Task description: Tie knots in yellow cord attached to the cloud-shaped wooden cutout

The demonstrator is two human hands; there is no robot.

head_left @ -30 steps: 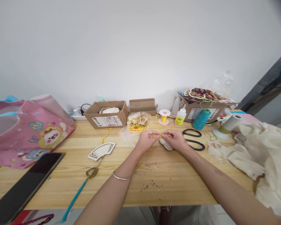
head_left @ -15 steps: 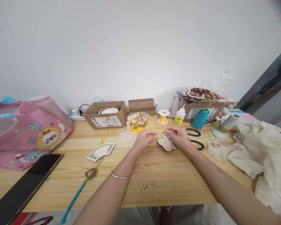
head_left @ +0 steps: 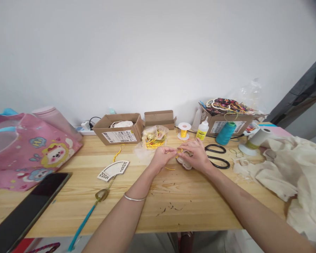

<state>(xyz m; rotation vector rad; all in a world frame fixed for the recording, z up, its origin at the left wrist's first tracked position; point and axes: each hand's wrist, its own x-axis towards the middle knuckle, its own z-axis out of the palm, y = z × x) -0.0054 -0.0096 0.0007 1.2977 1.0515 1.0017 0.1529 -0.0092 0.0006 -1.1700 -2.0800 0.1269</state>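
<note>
Between my two hands runs a yellow cord (head_left: 180,150), looped near the fingertips. My left hand (head_left: 162,157) pinches it from the left, with a loose end trailing onto the table below. From the other side my right hand (head_left: 196,153) closes thumb and fingers on the same cord. Under the right hand lies a flower-like wooden cutout (head_left: 184,163), partly covered by the fingers. Just right of that hand are the black handles of scissors (head_left: 218,162), whose blades are hidden.
Behind the hands stand a spool of yellow cord (head_left: 183,131), a glue bottle (head_left: 202,130) and a plastic bag of yellow cords (head_left: 156,137). A fan-shaped wooden piece with tassel (head_left: 113,170) and a phone (head_left: 28,211) lie left. Cream cloth (head_left: 281,168) covers the right side.
My right hand has shifted slightly left, closer to my left hand, and covers more of the wooden cutout. The stretched cord is now a small loop. My left hand barely moved.
</note>
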